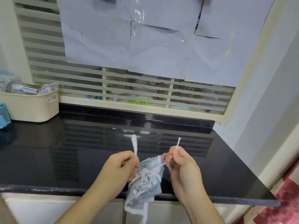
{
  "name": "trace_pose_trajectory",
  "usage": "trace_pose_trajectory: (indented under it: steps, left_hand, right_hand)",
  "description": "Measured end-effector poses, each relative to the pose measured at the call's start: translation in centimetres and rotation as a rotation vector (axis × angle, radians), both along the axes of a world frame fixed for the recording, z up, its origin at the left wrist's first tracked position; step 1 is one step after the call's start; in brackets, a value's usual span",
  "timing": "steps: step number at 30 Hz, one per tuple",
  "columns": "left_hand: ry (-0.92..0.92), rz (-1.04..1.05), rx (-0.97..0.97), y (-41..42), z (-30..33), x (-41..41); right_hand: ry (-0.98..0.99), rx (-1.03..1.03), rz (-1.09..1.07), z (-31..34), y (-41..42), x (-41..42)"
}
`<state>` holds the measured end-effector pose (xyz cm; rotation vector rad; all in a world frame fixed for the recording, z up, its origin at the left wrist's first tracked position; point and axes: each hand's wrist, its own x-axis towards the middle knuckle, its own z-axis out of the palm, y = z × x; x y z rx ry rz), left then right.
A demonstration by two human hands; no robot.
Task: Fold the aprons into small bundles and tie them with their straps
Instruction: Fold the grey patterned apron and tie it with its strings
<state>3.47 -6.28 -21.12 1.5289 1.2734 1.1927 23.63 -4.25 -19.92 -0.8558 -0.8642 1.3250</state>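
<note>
A bunched white apron (145,180) sits at the near edge of a glossy black tabletop (80,151), partly hanging over it. The left hand (120,165) grips one white strap (134,145) beside the apron; the right hand (181,164) pinches another strap end (177,143). A cream basket (32,105) stands far left of the apron.

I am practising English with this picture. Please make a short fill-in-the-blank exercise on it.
1. Each hand grips one white ____ end: left hand, right hand.
2. The apron bundle hangs over the edge of the ____ counter.
3. The cream basket stands at the counter's far ____ corner.

Missing words: strap; black; left
</note>
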Motion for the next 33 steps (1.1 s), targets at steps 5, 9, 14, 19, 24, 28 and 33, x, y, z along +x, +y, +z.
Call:
trace_pose_trajectory:
  steps: [5,9,14,19,24,28,33]
  left_hand:
    - [0.361,-0.019,0.062,-0.5,0.8,1.6]
    - [0.451,0.011,0.074,-0.5,0.8,1.9]
    - [0.549,0.018,0.085,-0.7,1.0,2.0]
    - [0.438,0.056,0.022,-0.5,1.6,2.0]
    - [0.398,0.084,0.036,-0.8,2.0,1.2]
    - [0.314,0.285,0.095,-1.2,2.0,0.8]
    - [0.077,0.368,-0.017,-0.8,2.4,1.5]
  right_hand:
    - [-0.117,0.153,0.088,2.9,-0.9,-0.9]
    - [-0.509,0.298,0.132,3.6,-1.9,-1.4]
    - [-0.841,0.496,0.195,3.0,-1.7,-1.8]
    - [-1.219,0.475,0.19,1.1,-0.6,-1.7]
    - [-1.163,0.374,0.066,1.1,-1.1,-1.4]
    - [-0.961,0.215,0.094,2.2,-1.2,-1.3]
    - [-0.821,0.012,0.362,3.9,-1.9,-1.6]
